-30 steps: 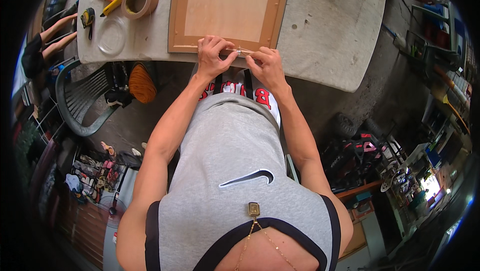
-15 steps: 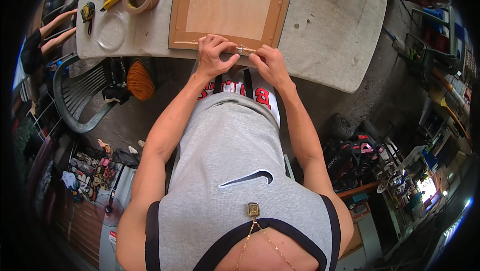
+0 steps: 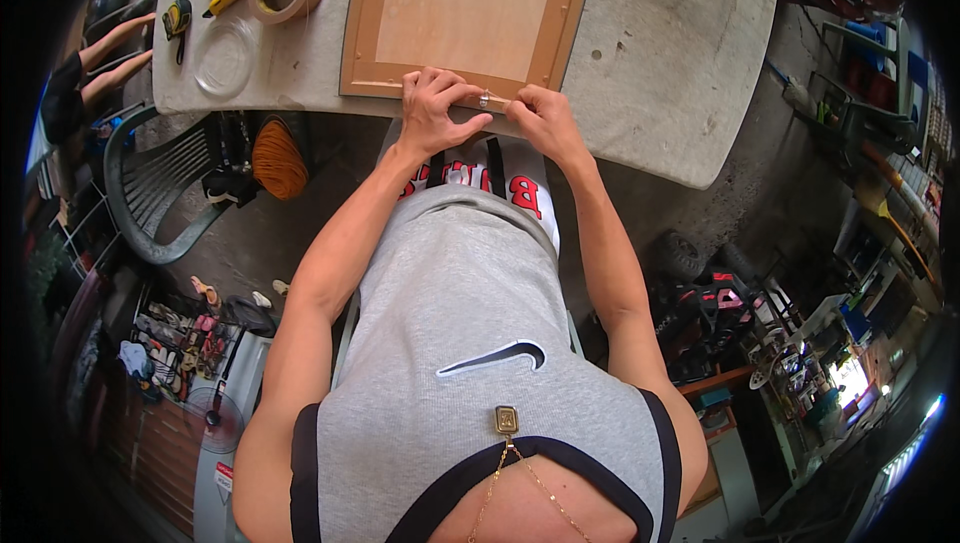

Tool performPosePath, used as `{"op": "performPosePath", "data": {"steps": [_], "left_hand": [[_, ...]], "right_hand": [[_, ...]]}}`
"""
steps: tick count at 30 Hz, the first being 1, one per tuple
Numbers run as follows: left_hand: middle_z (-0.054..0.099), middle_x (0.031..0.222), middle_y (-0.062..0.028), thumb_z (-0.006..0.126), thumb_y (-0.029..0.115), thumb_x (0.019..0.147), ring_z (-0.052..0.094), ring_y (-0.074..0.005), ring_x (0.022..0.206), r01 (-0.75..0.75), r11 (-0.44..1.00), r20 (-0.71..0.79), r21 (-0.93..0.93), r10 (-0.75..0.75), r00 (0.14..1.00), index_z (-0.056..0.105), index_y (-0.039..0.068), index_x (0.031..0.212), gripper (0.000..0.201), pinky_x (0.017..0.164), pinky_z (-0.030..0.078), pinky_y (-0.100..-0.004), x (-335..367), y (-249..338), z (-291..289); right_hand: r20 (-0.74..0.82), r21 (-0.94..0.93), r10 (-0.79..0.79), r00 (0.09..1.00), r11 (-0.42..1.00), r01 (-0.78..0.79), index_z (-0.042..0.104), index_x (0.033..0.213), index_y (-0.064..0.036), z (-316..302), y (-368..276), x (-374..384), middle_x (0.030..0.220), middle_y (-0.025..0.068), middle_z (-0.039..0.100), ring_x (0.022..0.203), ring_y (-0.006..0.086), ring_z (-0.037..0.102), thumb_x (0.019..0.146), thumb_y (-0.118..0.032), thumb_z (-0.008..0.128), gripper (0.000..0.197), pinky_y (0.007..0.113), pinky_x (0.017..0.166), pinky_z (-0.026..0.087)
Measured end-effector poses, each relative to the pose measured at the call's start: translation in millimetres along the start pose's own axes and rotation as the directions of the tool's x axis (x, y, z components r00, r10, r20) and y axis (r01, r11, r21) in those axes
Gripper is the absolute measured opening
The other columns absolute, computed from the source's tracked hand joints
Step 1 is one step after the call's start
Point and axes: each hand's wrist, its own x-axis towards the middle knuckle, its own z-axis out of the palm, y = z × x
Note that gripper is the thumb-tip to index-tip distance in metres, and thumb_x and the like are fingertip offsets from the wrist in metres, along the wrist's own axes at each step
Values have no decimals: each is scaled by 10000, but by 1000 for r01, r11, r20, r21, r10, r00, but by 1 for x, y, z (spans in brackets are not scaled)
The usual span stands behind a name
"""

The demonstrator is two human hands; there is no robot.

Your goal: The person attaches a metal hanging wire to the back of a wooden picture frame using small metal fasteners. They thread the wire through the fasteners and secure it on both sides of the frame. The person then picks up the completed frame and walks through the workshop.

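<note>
Head view: wooden panel (image 3: 470, 13) long axis away.

The person wears a grey sleeveless top (image 3: 470, 343) with black trim at the neck and armholes and a white curved mark on the chest. A thin gold chain (image 3: 520, 473) carries a small square pendant (image 3: 507, 419). Both arms are bare.

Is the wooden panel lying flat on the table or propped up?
Lying flat: the wooden panel rests face up on the table, both hands at its near edge.
</note>
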Motion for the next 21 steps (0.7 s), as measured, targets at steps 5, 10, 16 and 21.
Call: {"op": "performPosePath", "data": {"steps": [5,10,16,21], "left_hand": [[640,858,32,810,343,636,540,-151,892,19,1000,-12,-6,-19,1000,729,165,867,303,838,325,-346,0,-1,2],[645,807,41,799,329,668,545,-139,858,20,1000,-63,3,-20,998,733,167,805,222,813,324,-336,2,-3,6],[640,757,54,792,326,678,547,-135,814,27,1000,-79,13,-26,997,733,174,781,192,798,323,-331,3,-3,9],[638,745,57,789,326,681,549,-134,802,40,999,-88,8,-39,995,734,182,783,185,798,323,-331,4,-2,9]], "right_hand": [[-69,35,24,997,999,-21,636,797,63,3,-1,3,703,194,604,620,254,593,794,-187,629,250,354,581,458],[-124,21,18,992,1000,-15,649,806,54,4,0,5,704,182,611,629,255,601,802,-167,638,222,346,591,463],[-140,40,16,990,999,-10,647,807,56,5,3,4,683,165,598,609,225,579,814,-174,651,230,338,584,457],[-133,-5,7,991,1000,-8,646,806,52,7,2,3,687,158,598,603,221,576,822,-173,655,226,334,578,454]]}}
